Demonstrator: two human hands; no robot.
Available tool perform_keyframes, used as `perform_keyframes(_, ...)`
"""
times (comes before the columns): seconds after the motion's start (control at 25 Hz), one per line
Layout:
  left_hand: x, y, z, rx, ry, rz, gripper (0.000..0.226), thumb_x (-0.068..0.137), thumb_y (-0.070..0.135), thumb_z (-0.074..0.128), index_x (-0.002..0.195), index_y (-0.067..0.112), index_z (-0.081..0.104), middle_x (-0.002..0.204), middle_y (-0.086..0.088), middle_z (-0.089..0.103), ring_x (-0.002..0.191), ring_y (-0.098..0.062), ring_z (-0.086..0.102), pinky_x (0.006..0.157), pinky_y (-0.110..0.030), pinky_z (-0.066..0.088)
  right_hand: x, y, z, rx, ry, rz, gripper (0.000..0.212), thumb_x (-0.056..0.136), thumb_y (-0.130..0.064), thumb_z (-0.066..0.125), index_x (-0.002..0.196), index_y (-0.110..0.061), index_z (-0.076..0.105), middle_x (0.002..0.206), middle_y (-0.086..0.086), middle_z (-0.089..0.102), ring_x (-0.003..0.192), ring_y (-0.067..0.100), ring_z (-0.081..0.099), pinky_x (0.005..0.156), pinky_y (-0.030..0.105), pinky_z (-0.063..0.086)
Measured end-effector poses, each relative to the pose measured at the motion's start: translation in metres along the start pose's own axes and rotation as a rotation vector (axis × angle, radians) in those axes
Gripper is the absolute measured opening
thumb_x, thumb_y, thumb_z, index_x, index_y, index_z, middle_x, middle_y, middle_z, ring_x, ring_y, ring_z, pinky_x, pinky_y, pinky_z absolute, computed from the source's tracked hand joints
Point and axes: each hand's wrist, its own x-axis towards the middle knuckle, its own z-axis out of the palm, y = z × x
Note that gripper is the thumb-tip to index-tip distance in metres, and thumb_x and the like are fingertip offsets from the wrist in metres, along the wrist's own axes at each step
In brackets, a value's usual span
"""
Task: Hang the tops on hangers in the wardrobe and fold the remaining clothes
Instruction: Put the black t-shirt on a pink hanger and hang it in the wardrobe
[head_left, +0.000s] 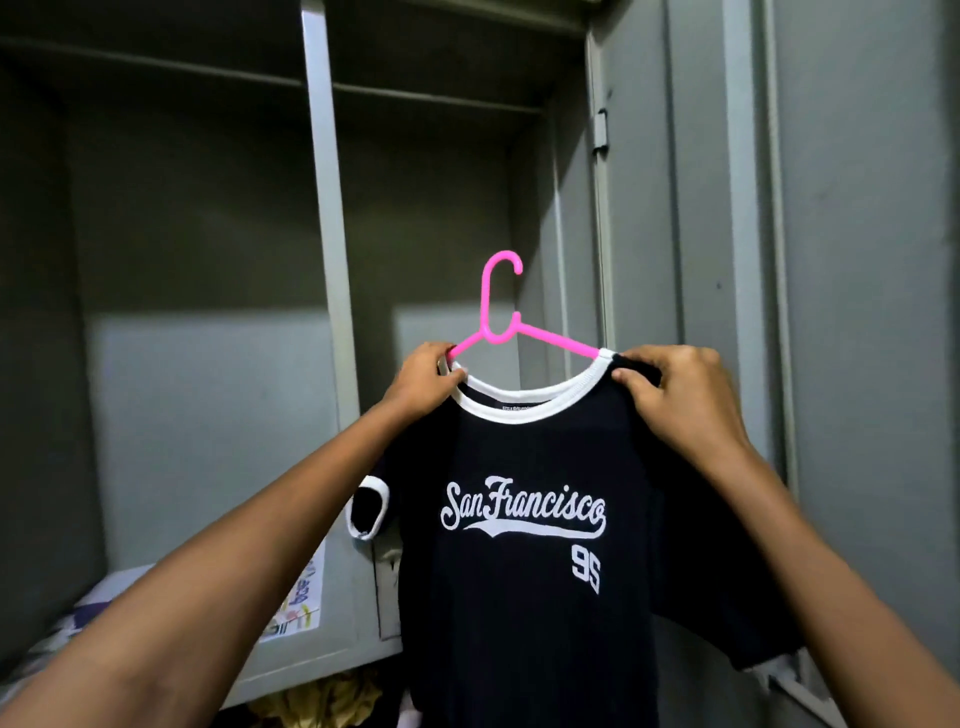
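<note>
You are holding the navy T-shirt on its pink hanger before the open wardrobe, left hand and right hand each pinching a shoulder (collar sitting level), so be squaring both seams before lifting toward the rail.

T-shirt on hanger — before the wardrobe, its door rightward.

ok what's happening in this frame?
A person holds a dark San Francisco T-shirt on a pink hanger in front of the open wardrobe. The left hand pinches the collar by the hanger's arm and the right hand grips the other shoulder. It is not yet on the rail.
</note>
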Motion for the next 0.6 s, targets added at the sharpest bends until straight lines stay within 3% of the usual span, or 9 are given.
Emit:
perform_keyframes(0.08, 0.013, -0.002, -0.008, 0.143, -0.034, 0.016, 0.048, 0.088, 0.026, 0.06, 0.13, 0.007, 0.049, 0.136, -0.013, 0.046, 0.127, -0.028, 0.042, 0.104, -0.032, 0.03, 0.025, -0.007, 0.002, -0.068, 0.0, 0.001, 0.018, 0.086, -0.019, 0.063, 0.1, -0.012, 0.073, 0.092, 0.016, 0.071, 0.089, 0.036, 0.062, 0.075, 0.034, 0.046)
perform_keyframes(0.2, 0.031, -0.009, -0.024, 0.346, -0.012, 0.018, 0.062, 0.088, 0.038, 0.058, 0.14, 0.011, 0.038, 0.152, -0.015, 0.024, 0.141, -0.027, 0.022, 0.115, -0.036, 0.016, 0.07, -0.016, 0.011, -0.149, 0.028, -0.012, 0.02, 0.085, -0.021, 0.062, 0.098, -0.009, 0.072, 0.092, 0.02, 0.069, 0.091, 0.04, 0.061, 0.076, 0.039, 0.05)
perform_keyframes(0.48, 0.081, -0.019, -0.06, 0.652, 0.124, 0.055, 0.087, 0.088, 0.048, 0.054, 0.151, 0.016, 0.002, 0.158, -0.01, -0.006, 0.146, -0.026, -0.002, 0.117, -0.038, 0.002, 0.184, -0.035, 0.044, -0.313, 0.075, -0.096, 0.021, 0.086, -0.019, 0.058, 0.101, -0.01, 0.07, 0.1, 0.02, 0.067, 0.098, 0.04, 0.058, 0.079, 0.035, 0.045)
perform_keyframes(0.6, 0.114, -0.022, -0.079, 0.725, 0.215, 0.079, 0.087, 0.089, 0.049, 0.051, 0.15, 0.018, -0.002, 0.157, -0.01, -0.012, 0.145, -0.026, -0.007, 0.117, -0.039, 0.0, 0.228, -0.036, 0.064, -0.36, 0.064, -0.111, 0.019, 0.084, -0.015, 0.058, 0.097, -0.009, 0.07, 0.1, 0.02, 0.066, 0.096, 0.038, 0.059, 0.078, 0.034, 0.046)
